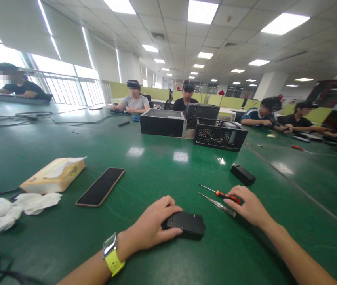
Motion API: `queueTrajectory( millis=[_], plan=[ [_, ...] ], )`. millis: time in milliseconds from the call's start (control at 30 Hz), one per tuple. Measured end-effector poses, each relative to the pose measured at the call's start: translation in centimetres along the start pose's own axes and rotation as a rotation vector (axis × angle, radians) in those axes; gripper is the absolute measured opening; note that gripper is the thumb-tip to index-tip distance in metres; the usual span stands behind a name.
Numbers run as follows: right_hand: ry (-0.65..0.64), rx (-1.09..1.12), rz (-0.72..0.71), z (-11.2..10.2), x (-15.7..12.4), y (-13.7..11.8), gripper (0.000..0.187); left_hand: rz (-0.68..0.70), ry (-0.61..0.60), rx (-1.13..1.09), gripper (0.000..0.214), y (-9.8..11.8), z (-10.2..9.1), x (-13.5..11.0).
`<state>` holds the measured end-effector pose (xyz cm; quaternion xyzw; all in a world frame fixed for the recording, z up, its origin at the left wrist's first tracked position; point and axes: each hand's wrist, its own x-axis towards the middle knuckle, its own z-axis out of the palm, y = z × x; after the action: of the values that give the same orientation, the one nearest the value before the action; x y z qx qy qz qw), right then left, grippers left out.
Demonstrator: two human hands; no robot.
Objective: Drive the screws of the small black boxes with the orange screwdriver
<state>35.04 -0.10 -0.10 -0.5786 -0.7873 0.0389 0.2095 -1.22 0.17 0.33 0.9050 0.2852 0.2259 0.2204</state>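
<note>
Left hand (153,227) grips the left end of the black box (187,225), which lies flat on the green table (162,170) at 6 o'clock. Right hand (250,208) has its fingers closed on the orange screwdriver (223,194), with a thin metal tool (216,204) just beside it. Tissue box (52,176) at 9 o'clock, tissue poking out, print unreadable. Open PC cases (162,122) at 12 o'clock, contents unclear.

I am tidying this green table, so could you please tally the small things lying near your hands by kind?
small black box: 2
screwdriver: 1
slim metal tool: 1
phone: 1
Total: 5
</note>
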Motion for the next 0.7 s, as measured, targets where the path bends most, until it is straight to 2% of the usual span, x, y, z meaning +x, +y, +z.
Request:
queueTrajectory(
  millis=[100, 167, 233, 333, 433, 533, 700],
  plan=[
    [-0.118, -0.077, -0.069, -0.3, 0.0, -1.5, 0.030, -0.003, -0.011, 0.001, 0.037, 0.1, -0.2, 0.0],
    [-0.150, -0.090, -0.082, -0.3, -0.1, -2.1, 0.024, -0.002, -0.016, -0.003, 0.036, 0.1, -0.2, 0.0],
    [-0.135, -0.019, -0.096, -0.4, -0.1, -2.2, 0.022, -0.002, -0.019, -0.006, 0.036, 0.1, -0.3, 0.0],
    [-0.126, 0.219, -0.110, -0.9, -0.4, -1.4, 0.023, 0.006, -0.025, -0.014, 0.037, 0.0, -0.1, 0.1],
    [-0.262, 0.385, -0.038, -1.8, -1.0, -0.6, 0.027, 0.008, -0.026, -0.016, 0.036, 0.0, 0.0, 0.0],
    [-0.394, 0.417, 0.014, -2.8, -1.5, -0.6, 0.029, -0.003, -0.027, -0.010, 0.036, -0.1, 0.1, 0.0],
    [-0.435, 0.461, 0.014, -3.4, -1.8, -1.6, 0.031, -0.004, -0.026, -0.006, 0.035, -0.1, 0.1, -0.1]
  ],
)
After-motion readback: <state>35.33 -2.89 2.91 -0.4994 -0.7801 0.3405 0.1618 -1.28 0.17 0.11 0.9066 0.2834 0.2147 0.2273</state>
